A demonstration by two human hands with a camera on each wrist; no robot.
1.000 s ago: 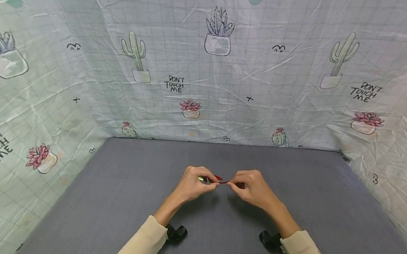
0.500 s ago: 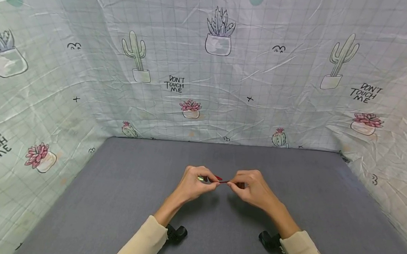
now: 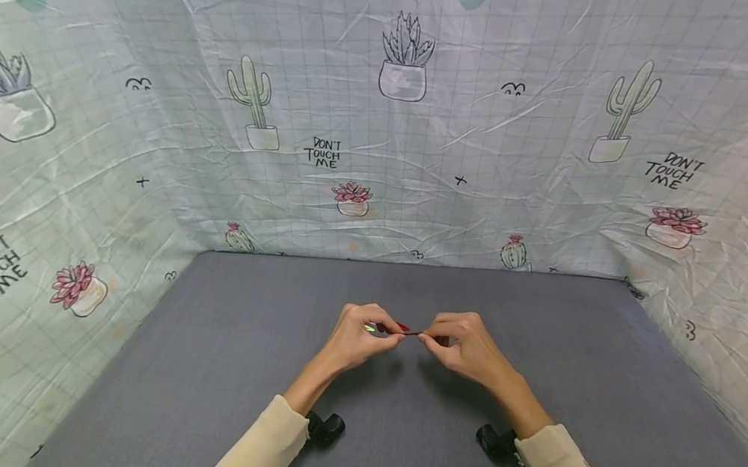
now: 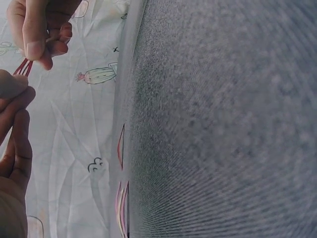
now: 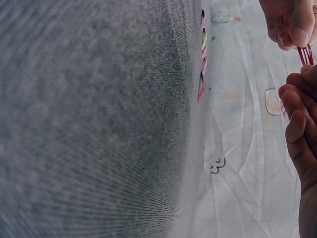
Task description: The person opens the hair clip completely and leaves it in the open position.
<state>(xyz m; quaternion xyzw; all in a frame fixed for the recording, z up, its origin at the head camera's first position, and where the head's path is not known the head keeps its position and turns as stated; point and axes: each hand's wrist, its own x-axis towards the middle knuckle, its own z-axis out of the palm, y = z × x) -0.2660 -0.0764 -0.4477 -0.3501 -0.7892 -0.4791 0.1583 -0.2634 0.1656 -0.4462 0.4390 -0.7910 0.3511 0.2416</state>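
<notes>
Both hands meet over the middle of the table in the head view. My left hand [image 3: 359, 335] pinches one end of some thin red strands [image 3: 412, 333] between thumb and index fingertip. The other end is pinched the same way by my right hand [image 3: 465, 341], leaving a short stretch bare between the fingertips. Up close in the left wrist view, the red strands [image 4: 23, 67] run side by side; the right wrist view also shows these strands [image 5: 306, 55] bridging the two hands. Their ends are hidden in the fingers, and I cannot tell whether they form a loop.
Behind the hands, a red loop [image 4: 121, 148] and pink and yellow strands [image 4: 121, 210] lie on the grey table [image 3: 252, 372]. More coloured strands [image 5: 203, 49] show in the right wrist view. A cactus-print curtain [image 3: 423, 140] borders the table at the back and sides.
</notes>
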